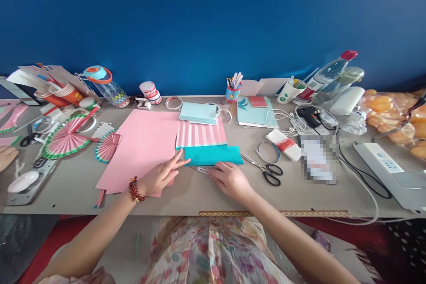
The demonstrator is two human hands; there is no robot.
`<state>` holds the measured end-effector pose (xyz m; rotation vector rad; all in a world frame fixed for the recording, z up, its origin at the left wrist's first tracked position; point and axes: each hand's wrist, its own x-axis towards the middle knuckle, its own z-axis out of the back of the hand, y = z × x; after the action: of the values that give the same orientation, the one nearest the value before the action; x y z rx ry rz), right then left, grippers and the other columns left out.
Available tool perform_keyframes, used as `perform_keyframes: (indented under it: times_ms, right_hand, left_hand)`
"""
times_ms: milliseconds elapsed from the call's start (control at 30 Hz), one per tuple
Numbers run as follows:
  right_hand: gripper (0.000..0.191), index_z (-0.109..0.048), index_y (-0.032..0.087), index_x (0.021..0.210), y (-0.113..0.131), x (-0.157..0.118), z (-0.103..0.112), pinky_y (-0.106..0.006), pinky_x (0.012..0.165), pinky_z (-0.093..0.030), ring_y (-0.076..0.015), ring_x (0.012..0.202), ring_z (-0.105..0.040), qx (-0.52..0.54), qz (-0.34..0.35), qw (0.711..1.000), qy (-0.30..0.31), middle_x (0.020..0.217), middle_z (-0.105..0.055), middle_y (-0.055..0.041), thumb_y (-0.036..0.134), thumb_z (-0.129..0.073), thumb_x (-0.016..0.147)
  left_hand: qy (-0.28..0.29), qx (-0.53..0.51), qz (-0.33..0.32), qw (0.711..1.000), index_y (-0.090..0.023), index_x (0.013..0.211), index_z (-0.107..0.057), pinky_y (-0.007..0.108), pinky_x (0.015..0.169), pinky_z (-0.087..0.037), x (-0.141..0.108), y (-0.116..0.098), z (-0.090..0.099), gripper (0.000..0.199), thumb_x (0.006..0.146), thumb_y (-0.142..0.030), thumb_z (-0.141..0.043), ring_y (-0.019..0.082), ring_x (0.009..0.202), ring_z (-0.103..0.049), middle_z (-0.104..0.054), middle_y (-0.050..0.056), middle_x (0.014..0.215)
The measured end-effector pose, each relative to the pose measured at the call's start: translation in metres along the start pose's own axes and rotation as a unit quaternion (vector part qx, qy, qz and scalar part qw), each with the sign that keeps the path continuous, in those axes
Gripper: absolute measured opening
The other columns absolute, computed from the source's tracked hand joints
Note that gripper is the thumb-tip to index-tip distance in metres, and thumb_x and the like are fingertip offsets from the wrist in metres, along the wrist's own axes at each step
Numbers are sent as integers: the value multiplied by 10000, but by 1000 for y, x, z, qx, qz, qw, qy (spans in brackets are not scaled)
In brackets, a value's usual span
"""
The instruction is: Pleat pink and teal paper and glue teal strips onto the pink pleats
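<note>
A teal paper strip [213,155] lies across the front of a pink-and-white striped sheet [201,132]. My left hand [159,176] has its fingers apart; the fingertips reach the teal strip's left end, while the palm is over the large pink sheet [143,142]. Just in front of the strip, my right hand [231,180] has curled fingers around the end of a small white craft knife [202,170], which points left. Part of the knife is hidden by the fingers. Black-handled scissors [271,173] lie to the right of this hand.
Light blue paper [198,112] is stacked behind the striped sheet. Folded paper fans [68,136] and another person's hand [7,157] are at left. A thread card [284,144], cables, a plastic bottle [328,75] and a power strip [382,164] occupy the right. A blue wall [199,31] stands behind.
</note>
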<state>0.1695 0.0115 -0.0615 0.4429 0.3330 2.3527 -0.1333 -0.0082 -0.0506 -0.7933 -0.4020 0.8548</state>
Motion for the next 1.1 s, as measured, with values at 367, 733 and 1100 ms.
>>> perform_keyframes:
  times_ms: [367,733,1100]
  right_hand:
    - [289,-696,233,1141,4,5,-1,-308,705,-400,-198,820,-572,-9,1,1000,1,892,-651,-71,253,-444,999]
    - [276,-695,230,1130,6,6,-1,-302,707,-399,-197,827,-571,-14,-2,1000,8,896,-648,-72,261,-456,996]
    - [273,-695,227,1145,5,7,-1,-298,710,-393,-194,815,-561,-3,4,1000,5,902,-641,-74,247,-473,987]
  left_hand:
    - [2,-24,11,1000,-302,1550,99,468,1167,-314,0,1,0,653,1026,-238,-285,183,1456,-302,-448,30,1503]
    - [-1,-16,14,1000,-303,1551,98,465,1166,-328,-1,3,-1,645,1030,-246,-279,182,1446,-324,-449,33,1501]
    - [-6,-15,4,1000,-305,1552,89,458,1157,-342,-1,2,0,650,1024,-233,-285,178,1437,-342,-461,26,1492]
